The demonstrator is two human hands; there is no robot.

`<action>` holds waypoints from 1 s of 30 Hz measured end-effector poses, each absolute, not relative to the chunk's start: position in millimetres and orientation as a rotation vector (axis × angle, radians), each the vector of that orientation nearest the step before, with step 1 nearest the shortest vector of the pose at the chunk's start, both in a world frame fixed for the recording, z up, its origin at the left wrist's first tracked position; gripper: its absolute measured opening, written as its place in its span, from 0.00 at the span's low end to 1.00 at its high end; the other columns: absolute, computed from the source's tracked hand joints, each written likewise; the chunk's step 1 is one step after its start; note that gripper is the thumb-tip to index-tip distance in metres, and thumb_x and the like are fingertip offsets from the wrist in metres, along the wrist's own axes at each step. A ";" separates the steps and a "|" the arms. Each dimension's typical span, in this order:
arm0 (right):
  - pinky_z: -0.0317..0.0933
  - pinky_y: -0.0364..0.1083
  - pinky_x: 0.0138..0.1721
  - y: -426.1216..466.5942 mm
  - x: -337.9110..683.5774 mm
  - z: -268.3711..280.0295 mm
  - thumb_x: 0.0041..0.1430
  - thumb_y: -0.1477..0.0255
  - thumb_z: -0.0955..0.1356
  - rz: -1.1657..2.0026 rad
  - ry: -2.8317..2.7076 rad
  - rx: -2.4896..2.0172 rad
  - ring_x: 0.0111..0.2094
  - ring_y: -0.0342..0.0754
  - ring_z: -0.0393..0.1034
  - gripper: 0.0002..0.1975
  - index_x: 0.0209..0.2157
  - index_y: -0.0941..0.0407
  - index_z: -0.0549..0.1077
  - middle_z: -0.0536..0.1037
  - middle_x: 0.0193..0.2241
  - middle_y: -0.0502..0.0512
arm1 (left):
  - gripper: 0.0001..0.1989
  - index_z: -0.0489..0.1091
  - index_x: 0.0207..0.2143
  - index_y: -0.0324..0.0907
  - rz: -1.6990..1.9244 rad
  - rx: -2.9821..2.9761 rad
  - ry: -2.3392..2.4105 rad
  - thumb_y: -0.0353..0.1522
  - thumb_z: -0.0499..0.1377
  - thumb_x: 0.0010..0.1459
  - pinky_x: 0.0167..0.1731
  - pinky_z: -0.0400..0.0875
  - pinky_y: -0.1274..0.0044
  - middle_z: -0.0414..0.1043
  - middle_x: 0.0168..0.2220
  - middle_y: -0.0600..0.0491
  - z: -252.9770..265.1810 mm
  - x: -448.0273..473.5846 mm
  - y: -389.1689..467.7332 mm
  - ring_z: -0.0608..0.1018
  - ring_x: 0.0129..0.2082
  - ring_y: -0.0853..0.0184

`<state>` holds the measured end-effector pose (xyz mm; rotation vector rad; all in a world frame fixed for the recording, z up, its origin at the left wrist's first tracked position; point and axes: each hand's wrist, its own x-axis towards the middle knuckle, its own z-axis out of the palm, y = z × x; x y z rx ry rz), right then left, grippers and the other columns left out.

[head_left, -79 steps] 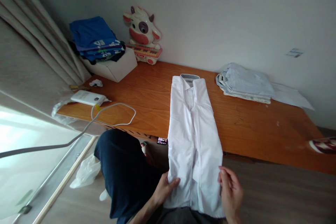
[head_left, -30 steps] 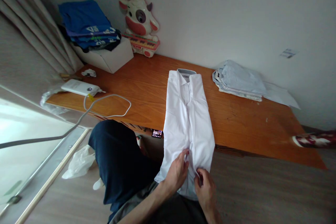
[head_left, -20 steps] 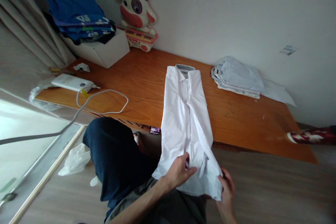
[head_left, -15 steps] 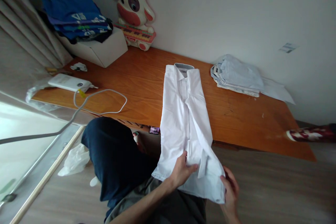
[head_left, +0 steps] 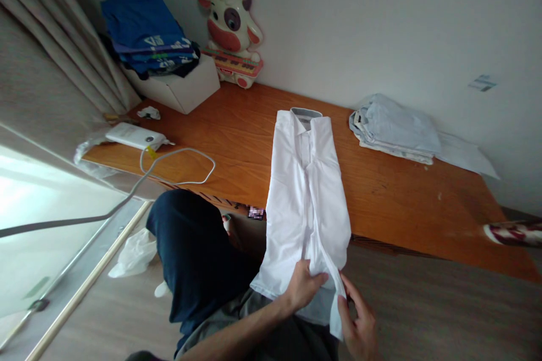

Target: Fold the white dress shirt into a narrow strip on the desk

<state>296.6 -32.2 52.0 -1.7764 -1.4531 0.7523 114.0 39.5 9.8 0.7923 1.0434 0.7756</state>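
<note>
A white collared shirt (head_left: 285, 197), its sides folded inward, lies lengthwise with the collar away from me. Its upper part rests on the wooden surface, and the lower part hangs over the front edge onto my lap. My left hand (head_left: 305, 286) grips the cloth near the middle of the hem end, some fingers hidden by the fabric. To the right, my right hand (head_left: 358, 318) pinches a narrow folded side edge of the shirt, lifted a little and turned inward.
At the back left, folded blue clothes (head_left: 144, 25) sit on a white box (head_left: 186, 90) beside a cow-shaped toy keyboard (head_left: 232, 34). A white device (head_left: 135, 135) and cable (head_left: 199, 152) lie left. Folded light shirts (head_left: 393, 127) lie back right; a patterned cylindrical object (head_left: 512, 233) is far right.
My right hand has moved left and slightly down, bringing the shirt's right lower edge inward. My left hand stays at the lower middle. The camera view has shifted slightly left.
</note>
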 end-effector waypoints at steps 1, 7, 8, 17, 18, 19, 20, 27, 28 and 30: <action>0.80 0.50 0.51 -33.6 300.6 49.6 0.65 0.56 0.73 0.752 -1.376 -1.794 0.53 0.60 0.84 0.23 0.58 0.51 0.82 0.85 0.55 0.59 | 0.14 0.77 0.27 0.37 0.785 0.814 1.100 0.39 0.70 0.57 0.30 0.63 0.76 0.72 0.26 0.54 8.1 114.8 38.8 0.70 0.28 0.68; 0.73 0.55 0.57 -36.6 322.0 46.9 0.63 0.55 0.75 0.662 -0.876 -1.771 0.60 0.63 0.77 0.27 0.59 0.54 0.80 0.81 0.61 0.62 | 0.13 0.73 0.26 0.39 0.875 0.806 1.187 0.37 0.65 0.61 0.29 0.58 0.75 0.66 0.25 0.56 3.4 128.5 27.7 0.65 0.28 0.69; 0.71 0.55 0.59 -35.4 323.2 50.1 0.62 0.55 0.75 0.676 -0.877 -1.759 0.61 0.63 0.76 0.28 0.59 0.54 0.80 0.81 0.61 0.62 | 0.14 0.73 0.26 0.39 0.891 0.802 1.182 0.37 0.65 0.62 0.29 0.59 0.75 0.67 0.25 0.56 3.6 129.5 27.1 0.65 0.29 0.69; 0.72 0.48 0.43 -20.4 341.2 73.9 0.61 0.55 0.76 0.629 -0.957 -1.771 0.47 0.58 0.80 0.29 0.58 0.56 0.81 0.85 0.54 0.62 | 0.16 0.76 0.32 0.38 0.829 0.534 1.099 0.41 0.72 0.52 0.30 0.61 0.76 0.70 0.27 0.56 -8.8 109.6 39.2 0.69 0.28 0.68; 0.73 0.48 0.42 -19.8 342.4 74.8 0.61 0.55 0.76 0.654 -0.966 -1.752 0.46 0.58 0.81 0.28 0.57 0.56 0.81 0.85 0.53 0.62 | 0.18 0.76 0.33 0.37 0.803 0.531 1.063 0.42 0.73 0.51 0.31 0.63 0.76 0.71 0.27 0.55 -9.6 108.1 40.1 0.70 0.29 0.68; 0.73 0.48 0.41 -19.6 342.5 75.9 0.60 0.55 0.76 0.683 -0.973 -1.732 0.46 0.58 0.82 0.28 0.57 0.56 0.81 0.86 0.52 0.63 | 0.19 0.76 0.33 0.37 0.790 0.538 1.040 0.43 0.74 0.51 0.32 0.64 0.76 0.72 0.28 0.55 -9.3 107.1 40.9 0.71 0.29 0.68; 0.74 0.48 0.40 -19.8 341.5 77.2 0.60 0.56 0.77 0.716 -0.979 -1.714 0.45 0.58 0.82 0.28 0.57 0.55 0.81 0.86 0.52 0.63 | 0.19 0.76 0.32 0.37 0.790 0.544 1.035 0.43 0.74 0.50 0.33 0.65 0.76 0.72 0.28 0.54 -7.8 106.7 41.4 0.72 0.30 0.67; 0.78 0.50 0.52 -29.9 310.4 92.1 0.64 0.58 0.75 0.921 -1.161 -1.694 0.56 0.60 0.81 0.25 0.59 0.52 0.81 0.83 0.59 0.61 | 0.29 0.78 0.50 0.41 0.763 0.133 0.774 0.34 0.76 0.45 0.40 0.77 0.70 0.83 0.45 0.46 20.7 113.0 42.4 0.83 0.42 0.58; 0.77 0.50 0.54 -30.8 305.5 94.2 0.64 0.57 0.75 0.908 -1.184 -1.713 0.57 0.60 0.81 0.24 0.59 0.52 0.81 0.83 0.59 0.61 | 0.30 0.77 0.53 0.42 0.744 0.108 0.697 0.34 0.76 0.46 0.41 0.78 0.69 0.83 0.49 0.45 22.3 114.3 42.0 0.83 0.44 0.57; 0.76 0.52 0.57 -31.0 298.0 97.3 0.66 0.56 0.73 0.859 -1.201 -1.735 0.58 0.61 0.80 0.24 0.58 0.52 0.81 0.83 0.60 0.61 | 0.31 0.77 0.54 0.42 0.743 0.117 0.694 0.34 0.76 0.46 0.43 0.78 0.68 0.83 0.49 0.44 20.5 118.0 40.5 0.84 0.44 0.56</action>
